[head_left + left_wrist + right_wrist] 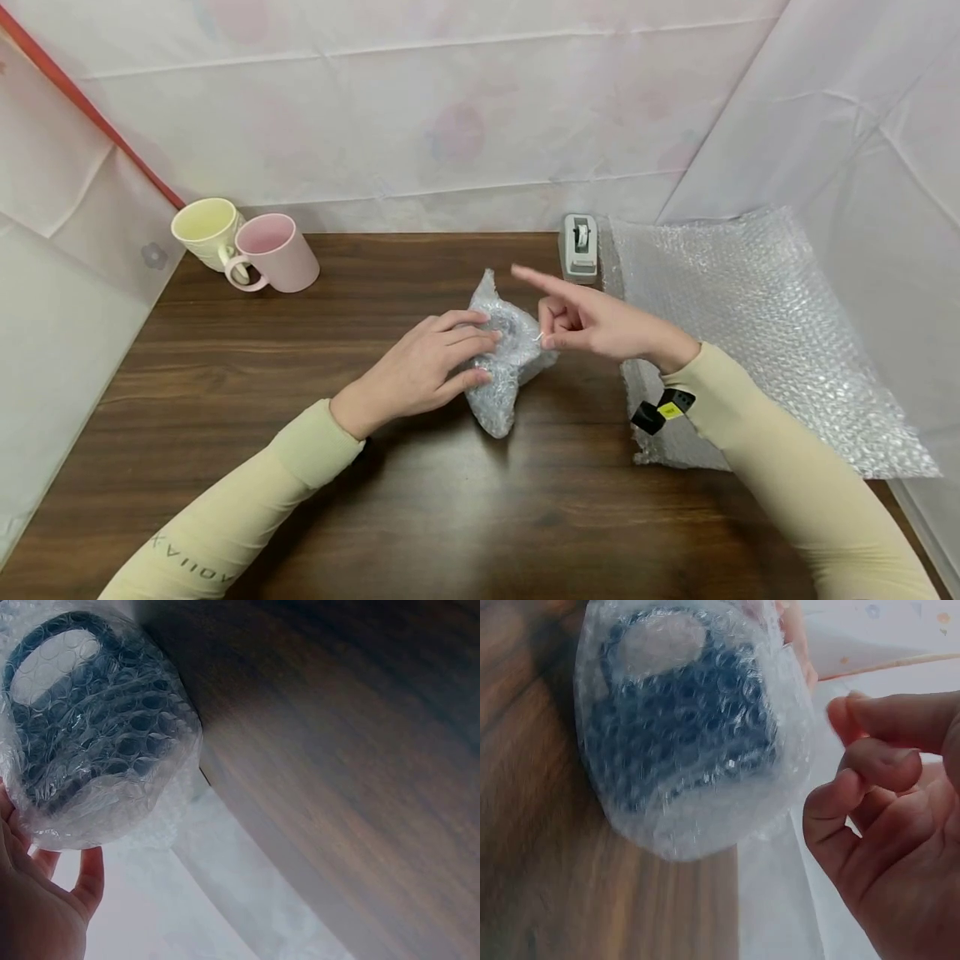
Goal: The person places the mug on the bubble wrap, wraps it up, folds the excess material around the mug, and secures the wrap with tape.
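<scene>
A dark blue mug (690,720) with a looped handle shows through its bubble wrap (497,408) on the table. Across the top of this bundle my left hand (427,362) rests, its fingers spread and lightly bent and its fingertips pressing the plastic. In the left wrist view, the thumb (90,881) touches the wrap's edge. Beside the bundle, on its right, my right hand (600,321) pinches a tiny whitish strip, apparently tape (538,337), at the thumb tip. Its index finger points out straight while the others curl in. The right wrist view does not show the strip clearly.
At the back left stand a pale yellow mug (206,229) and a pink mug (277,254), close together. A grey tape dispenser (580,248) sits at the back edge. Large bubble wrap sheets (750,333) cover the table's right side. White cloth (450,108) hangs behind.
</scene>
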`<state>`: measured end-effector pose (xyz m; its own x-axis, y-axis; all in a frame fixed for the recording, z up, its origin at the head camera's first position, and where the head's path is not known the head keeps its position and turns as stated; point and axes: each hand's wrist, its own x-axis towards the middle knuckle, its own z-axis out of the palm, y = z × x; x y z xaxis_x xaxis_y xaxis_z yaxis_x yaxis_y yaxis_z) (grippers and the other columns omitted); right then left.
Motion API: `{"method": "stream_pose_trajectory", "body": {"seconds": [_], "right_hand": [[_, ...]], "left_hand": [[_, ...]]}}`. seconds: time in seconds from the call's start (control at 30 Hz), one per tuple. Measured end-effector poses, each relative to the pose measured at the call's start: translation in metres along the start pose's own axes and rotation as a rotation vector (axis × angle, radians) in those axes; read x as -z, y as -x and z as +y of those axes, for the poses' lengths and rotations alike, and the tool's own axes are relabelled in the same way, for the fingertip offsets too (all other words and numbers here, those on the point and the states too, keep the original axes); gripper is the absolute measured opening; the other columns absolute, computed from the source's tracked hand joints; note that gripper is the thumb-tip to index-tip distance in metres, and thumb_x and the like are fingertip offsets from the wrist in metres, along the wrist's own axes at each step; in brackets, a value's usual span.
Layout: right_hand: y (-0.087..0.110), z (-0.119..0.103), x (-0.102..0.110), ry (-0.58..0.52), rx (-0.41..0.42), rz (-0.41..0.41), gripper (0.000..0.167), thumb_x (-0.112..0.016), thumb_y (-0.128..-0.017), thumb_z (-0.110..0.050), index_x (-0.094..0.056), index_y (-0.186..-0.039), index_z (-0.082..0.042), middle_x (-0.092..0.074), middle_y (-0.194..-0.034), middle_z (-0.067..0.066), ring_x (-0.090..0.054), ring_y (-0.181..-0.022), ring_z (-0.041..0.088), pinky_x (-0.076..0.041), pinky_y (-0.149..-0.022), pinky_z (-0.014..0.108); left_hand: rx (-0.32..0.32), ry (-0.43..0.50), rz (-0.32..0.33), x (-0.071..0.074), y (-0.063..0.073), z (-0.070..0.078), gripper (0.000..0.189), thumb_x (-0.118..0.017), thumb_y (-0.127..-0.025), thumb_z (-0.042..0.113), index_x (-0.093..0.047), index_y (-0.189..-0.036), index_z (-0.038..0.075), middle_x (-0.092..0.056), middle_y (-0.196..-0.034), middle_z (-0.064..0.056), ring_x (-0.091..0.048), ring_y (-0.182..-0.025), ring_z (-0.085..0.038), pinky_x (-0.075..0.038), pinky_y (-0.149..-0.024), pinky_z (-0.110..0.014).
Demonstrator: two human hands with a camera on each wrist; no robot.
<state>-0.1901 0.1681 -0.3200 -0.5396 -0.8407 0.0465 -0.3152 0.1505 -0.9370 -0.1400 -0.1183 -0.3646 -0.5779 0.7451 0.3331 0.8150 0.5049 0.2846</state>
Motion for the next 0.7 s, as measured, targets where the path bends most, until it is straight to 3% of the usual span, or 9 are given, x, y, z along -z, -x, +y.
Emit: {"method": "stream_pose_trajectory", "body": {"seconds": [0.17, 0.3, 0.47, 0.57, 0.7], "right_hand": [[-0.001, -0.002, 0.001, 0.029, -0.026, 0.003, 0.048, -0.062, -0.094, 0.004, -0.049, -0.141, 0.001, -0.061, -0.090, 0.008, -0.057, -0.076, 0.021, -0.048, -0.068, 0.029], [-0.002, -0.003, 0.001, 0.029, -0.039, 0.053, 0.036, -0.060, -0.098, -0.002, -0.055, -0.134, 0.000, -0.063, -0.088, 0.008, -0.060, -0.078, 0.028, -0.050, -0.069, 0.034], [-0.013, -0.003, 0.000, 0.010, -0.027, 0.099, 0.026, -0.055, -0.100, -0.003, -0.055, -0.126, 0.002, -0.060, -0.077, 0.008, -0.056, -0.071, 0.032, -0.045, -0.063, 0.030], [-0.021, -0.003, 0.000, -0.040, -0.022, 0.040, 0.026, -0.054, -0.100, 0.000, -0.050, -0.125, 0.006, -0.056, -0.074, 0.009, -0.051, -0.064, 0.029, -0.040, -0.058, 0.029], [-0.031, -0.002, 0.002, -0.042, -0.090, -0.074, 0.023, -0.053, -0.100, -0.003, -0.047, -0.121, 0.005, -0.054, -0.072, 0.009, -0.050, -0.063, 0.024, -0.041, -0.058, 0.031]], "left_hand": [[0.002, 0.007, 0.001, 0.000, 0.000, 0.001, 0.052, -0.044, -0.103, 0.053, -0.066, -0.128, 0.014, -0.064, -0.128, 0.004, -0.041, -0.136, -0.016, -0.042, -0.100, -0.045], [0.004, 0.008, -0.006, -0.001, 0.000, 0.001, 0.051, -0.045, -0.103, 0.052, -0.065, -0.129, 0.013, -0.064, -0.128, 0.004, -0.041, -0.137, -0.016, -0.041, -0.101, -0.045], [0.008, 0.002, -0.013, -0.001, 0.000, 0.001, 0.053, -0.041, -0.103, 0.054, -0.065, -0.129, 0.013, -0.064, -0.128, 0.004, -0.040, -0.137, -0.015, -0.040, -0.102, -0.044], [0.008, 0.003, -0.014, 0.000, 0.000, 0.002, 0.053, -0.041, -0.103, 0.054, -0.065, -0.128, 0.014, -0.064, -0.128, 0.004, -0.040, -0.137, -0.015, -0.041, -0.102, -0.044], [0.008, 0.011, -0.015, 0.000, 0.000, 0.002, 0.051, -0.043, -0.103, 0.053, -0.065, -0.129, 0.014, -0.064, -0.129, 0.004, -0.040, -0.137, -0.015, -0.041, -0.101, -0.044]]}}
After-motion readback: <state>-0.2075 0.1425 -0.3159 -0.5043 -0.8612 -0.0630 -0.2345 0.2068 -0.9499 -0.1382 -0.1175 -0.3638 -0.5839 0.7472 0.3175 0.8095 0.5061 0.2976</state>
